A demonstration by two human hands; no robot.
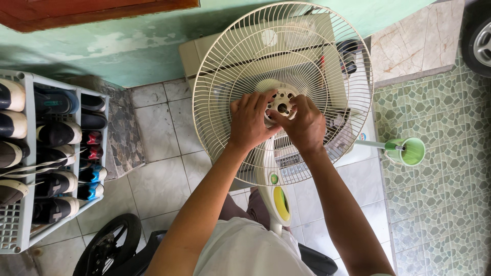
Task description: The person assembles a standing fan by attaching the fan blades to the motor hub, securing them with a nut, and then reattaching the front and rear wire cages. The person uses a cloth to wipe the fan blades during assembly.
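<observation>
A cream standing fan faces up at me with its white wire rear grille [220,66] in place and no blades on it. My left hand [249,121] and my right hand [305,124] both sit inside the grille, fingers closed around the round white plastic ring nut [282,102] at the motor hub, where the metal shaft pokes through. The fan's cream neck with a green and yellow control panel [280,200] runs down toward my lap.
A grey shoe rack [20,225] full of shoes stands at the left. A green-handled tool [409,151] lies on the patterned floor at the right. A black wheel [105,245] is at the bottom left, a tyre [478,38] at the top right, and a cream appliance [190,53] behind the fan.
</observation>
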